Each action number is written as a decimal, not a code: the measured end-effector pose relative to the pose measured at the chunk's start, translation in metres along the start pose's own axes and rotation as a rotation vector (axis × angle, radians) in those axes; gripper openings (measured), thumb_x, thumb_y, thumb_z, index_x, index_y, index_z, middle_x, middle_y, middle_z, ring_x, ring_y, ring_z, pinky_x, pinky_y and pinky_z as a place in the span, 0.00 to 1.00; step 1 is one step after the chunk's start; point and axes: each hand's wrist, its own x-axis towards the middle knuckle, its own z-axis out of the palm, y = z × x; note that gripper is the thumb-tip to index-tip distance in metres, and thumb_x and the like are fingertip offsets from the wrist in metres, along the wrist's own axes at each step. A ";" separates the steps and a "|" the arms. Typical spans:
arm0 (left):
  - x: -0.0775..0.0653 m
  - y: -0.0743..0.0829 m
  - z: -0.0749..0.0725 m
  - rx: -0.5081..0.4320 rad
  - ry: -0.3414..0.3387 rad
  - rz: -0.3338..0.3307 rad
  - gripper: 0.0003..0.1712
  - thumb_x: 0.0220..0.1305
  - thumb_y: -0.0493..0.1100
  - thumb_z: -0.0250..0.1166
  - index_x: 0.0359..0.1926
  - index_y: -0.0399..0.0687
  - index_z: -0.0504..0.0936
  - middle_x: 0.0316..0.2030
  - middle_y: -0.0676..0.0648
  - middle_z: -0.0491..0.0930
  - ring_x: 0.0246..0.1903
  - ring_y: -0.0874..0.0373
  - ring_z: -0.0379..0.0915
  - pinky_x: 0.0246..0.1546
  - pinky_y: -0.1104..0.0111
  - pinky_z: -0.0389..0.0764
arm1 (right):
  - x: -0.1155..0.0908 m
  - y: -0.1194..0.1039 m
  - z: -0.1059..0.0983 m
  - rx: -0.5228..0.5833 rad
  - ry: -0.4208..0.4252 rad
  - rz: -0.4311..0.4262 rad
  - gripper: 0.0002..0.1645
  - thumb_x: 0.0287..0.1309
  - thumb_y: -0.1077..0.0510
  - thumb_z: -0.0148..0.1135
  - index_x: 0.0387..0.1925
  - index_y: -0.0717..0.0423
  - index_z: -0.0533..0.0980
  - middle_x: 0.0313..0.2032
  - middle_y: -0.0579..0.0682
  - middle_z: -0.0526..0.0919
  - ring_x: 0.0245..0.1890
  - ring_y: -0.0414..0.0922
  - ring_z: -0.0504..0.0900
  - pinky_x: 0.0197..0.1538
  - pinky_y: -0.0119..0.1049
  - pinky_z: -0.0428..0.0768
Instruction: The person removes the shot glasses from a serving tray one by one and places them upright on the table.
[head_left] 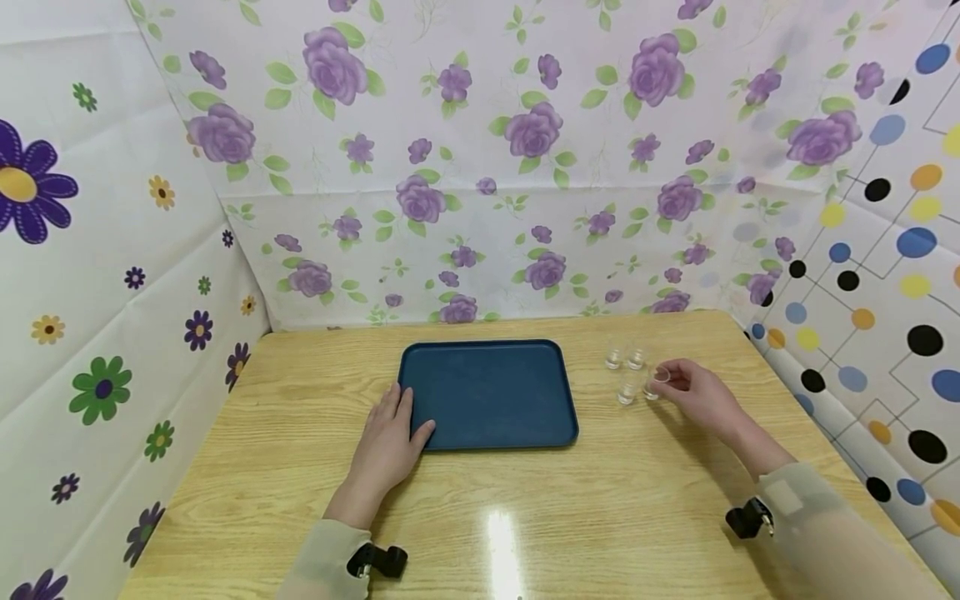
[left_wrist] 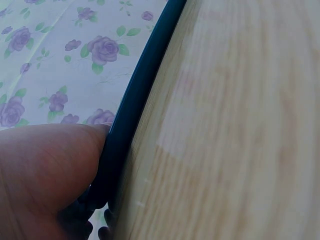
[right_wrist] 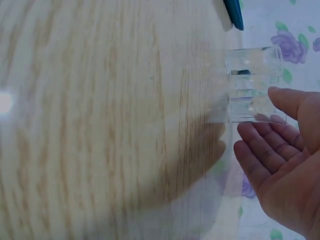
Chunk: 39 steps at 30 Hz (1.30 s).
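A dark blue rectangular tray (head_left: 487, 392) lies flat on the wooden table. My left hand (head_left: 390, 446) rests on its near left corner, fingers extended along the left rim and thumb at the front edge. In the left wrist view the thumb (left_wrist: 50, 170) touches the tray's side (left_wrist: 135, 105). To the right of the tray, my right hand (head_left: 701, 396) pinches a small clear shot glass (head_left: 652, 390) between thumb and fingertips. That glass is upright, at table level. Three similar glasses (head_left: 626, 393) (head_left: 636, 360) (head_left: 613, 360) stand close beside it.
The light wooden table (head_left: 480, 508) meets a floral cloth wall (head_left: 480, 233) at the back. Patterned cloths also hang at left (head_left: 112, 333) and right (head_left: 862, 333). A bright reflection lies on the table's front part.
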 end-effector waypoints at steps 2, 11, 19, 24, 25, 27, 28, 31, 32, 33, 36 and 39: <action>0.000 0.000 0.000 0.004 0.000 0.002 0.46 0.85 0.55 0.63 0.85 0.29 0.58 0.84 0.26 0.51 0.84 0.30 0.47 0.83 0.37 0.51 | 0.000 0.001 0.000 0.007 -0.004 -0.003 0.36 0.82 0.42 0.65 0.72 0.67 0.75 0.63 0.65 0.83 0.61 0.62 0.85 0.60 0.56 0.86; -0.002 0.002 -0.001 -0.006 0.016 0.001 0.45 0.85 0.54 0.64 0.84 0.28 0.59 0.84 0.25 0.52 0.84 0.30 0.48 0.83 0.37 0.52 | -0.004 -0.002 -0.001 0.016 -0.029 0.001 0.43 0.82 0.43 0.65 0.81 0.68 0.65 0.70 0.69 0.78 0.67 0.66 0.80 0.66 0.62 0.82; -0.001 0.003 -0.006 0.026 -0.003 -0.009 0.45 0.86 0.54 0.63 0.85 0.28 0.58 0.84 0.25 0.51 0.84 0.30 0.47 0.83 0.38 0.51 | -0.010 -0.028 -0.008 -0.074 0.043 -0.099 0.54 0.81 0.38 0.64 0.88 0.63 0.52 0.81 0.69 0.64 0.80 0.73 0.60 0.74 0.76 0.63; 0.000 0.004 -0.008 0.042 -0.007 -0.008 0.45 0.85 0.54 0.63 0.85 0.28 0.58 0.84 0.25 0.51 0.84 0.31 0.46 0.83 0.38 0.51 | -0.012 -0.045 -0.002 -0.089 0.085 -0.147 0.54 0.82 0.37 0.63 0.89 0.62 0.51 0.82 0.70 0.60 0.80 0.73 0.58 0.74 0.77 0.63; 0.000 0.004 -0.008 0.045 -0.009 -0.007 0.46 0.85 0.54 0.63 0.85 0.28 0.58 0.84 0.25 0.51 0.84 0.31 0.47 0.83 0.38 0.51 | -0.013 -0.047 0.000 -0.090 0.094 -0.152 0.54 0.82 0.37 0.63 0.89 0.62 0.51 0.82 0.71 0.59 0.80 0.73 0.58 0.74 0.77 0.63; 0.000 0.005 -0.007 0.048 -0.008 -0.002 0.46 0.85 0.54 0.64 0.85 0.28 0.59 0.84 0.25 0.52 0.84 0.30 0.47 0.83 0.37 0.52 | -0.014 -0.052 0.005 -0.099 0.109 -0.167 0.54 0.82 0.38 0.63 0.89 0.62 0.51 0.83 0.72 0.58 0.81 0.74 0.57 0.74 0.78 0.62; 0.000 0.005 -0.007 0.051 -0.011 -0.003 0.45 0.85 0.54 0.64 0.85 0.28 0.59 0.84 0.25 0.52 0.84 0.30 0.47 0.83 0.37 0.52 | -0.014 -0.056 0.007 -0.104 0.117 -0.174 0.53 0.82 0.39 0.64 0.89 0.62 0.51 0.83 0.72 0.57 0.81 0.74 0.56 0.73 0.78 0.62; 0.001 0.005 -0.006 0.053 -0.017 -0.004 0.45 0.85 0.54 0.63 0.85 0.29 0.58 0.84 0.25 0.52 0.84 0.30 0.47 0.83 0.37 0.52 | -0.015 -0.067 0.015 -0.129 0.133 -0.199 0.52 0.82 0.41 0.65 0.88 0.62 0.52 0.83 0.72 0.56 0.81 0.74 0.56 0.74 0.78 0.62; 0.001 0.006 -0.006 0.053 -0.017 -0.003 0.45 0.85 0.54 0.63 0.85 0.29 0.58 0.84 0.25 0.52 0.84 0.30 0.47 0.83 0.37 0.52 | -0.016 -0.070 0.018 -0.137 0.135 -0.208 0.52 0.82 0.42 0.65 0.88 0.62 0.53 0.83 0.72 0.56 0.81 0.74 0.56 0.74 0.78 0.62; 0.001 0.006 -0.006 0.053 -0.020 -0.004 0.45 0.85 0.54 0.63 0.85 0.29 0.58 0.84 0.25 0.52 0.84 0.30 0.47 0.83 0.37 0.51 | -0.017 -0.074 0.020 -0.142 0.136 -0.216 0.51 0.82 0.42 0.65 0.88 0.62 0.53 0.83 0.72 0.56 0.81 0.73 0.56 0.74 0.77 0.62; 0.002 0.007 -0.008 0.050 -0.027 -0.004 0.45 0.85 0.55 0.63 0.85 0.30 0.58 0.84 0.26 0.52 0.84 0.30 0.47 0.83 0.37 0.51 | -0.019 -0.084 0.029 -0.156 0.123 -0.228 0.50 0.82 0.44 0.65 0.88 0.61 0.54 0.83 0.71 0.57 0.82 0.72 0.58 0.75 0.75 0.63; 0.001 0.007 -0.009 0.057 -0.040 -0.011 0.46 0.86 0.55 0.63 0.86 0.31 0.57 0.84 0.26 0.51 0.84 0.31 0.46 0.83 0.38 0.50 | -0.021 -0.094 0.041 -0.163 0.091 -0.242 0.49 0.83 0.43 0.64 0.88 0.61 0.55 0.83 0.69 0.58 0.82 0.71 0.58 0.76 0.73 0.64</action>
